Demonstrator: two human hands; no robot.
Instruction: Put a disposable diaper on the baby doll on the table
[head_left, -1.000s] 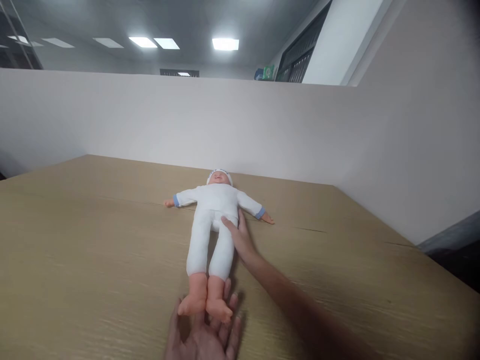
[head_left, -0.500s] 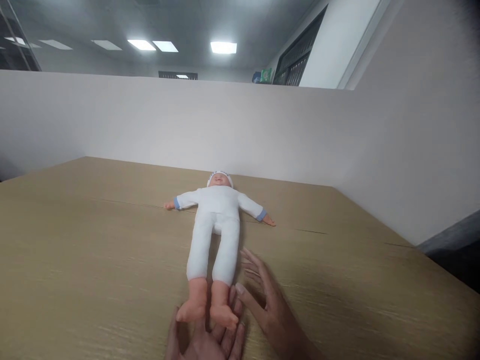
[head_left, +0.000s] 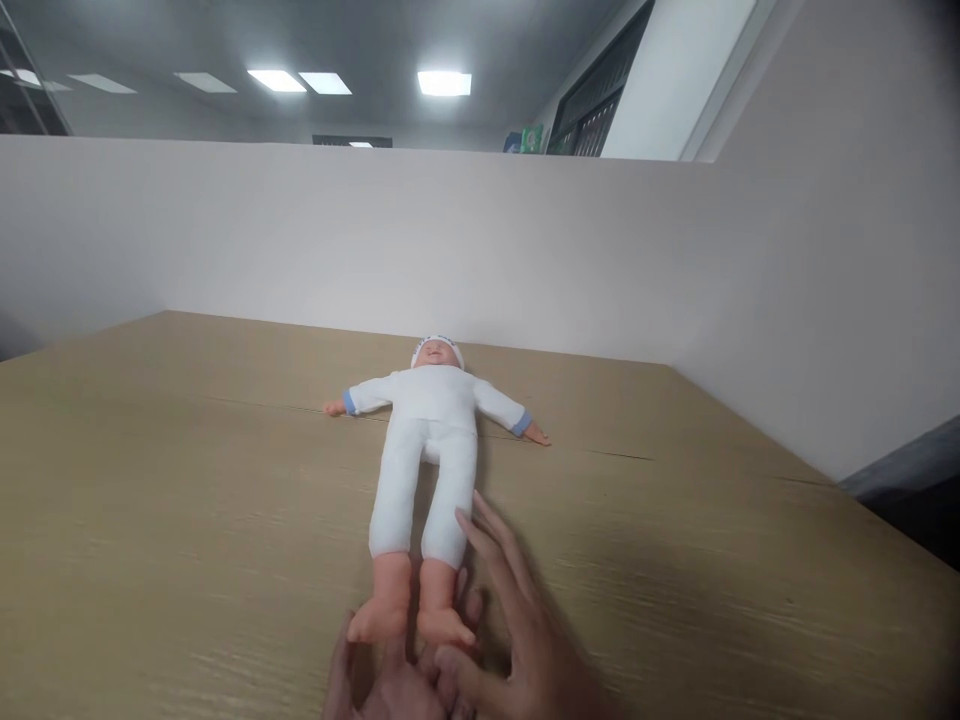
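A baby doll (head_left: 429, 447) in a white suit and white cap lies on its back on the wooden table (head_left: 187, 500), arms spread, bare feet toward me. My left hand (head_left: 382, 685) lies palm up under the doll's feet, fingers spread beneath the heels. My right hand (head_left: 517, 630) rests just right of the doll's right lower leg, fingers stretched out and apart, with its fingertips touching the edge of the white trouser leg. Neither hand grips anything.
A white partition wall (head_left: 480, 240) stands along the table's far edge and right side. The table's right edge drops off toward a dark floor (head_left: 915, 490). Ceiling lights show above the wall.
My right hand pulled back from the doll's hip toward me and now lies beside its lower leg. My left hand stayed under the feet. The doll has not moved.
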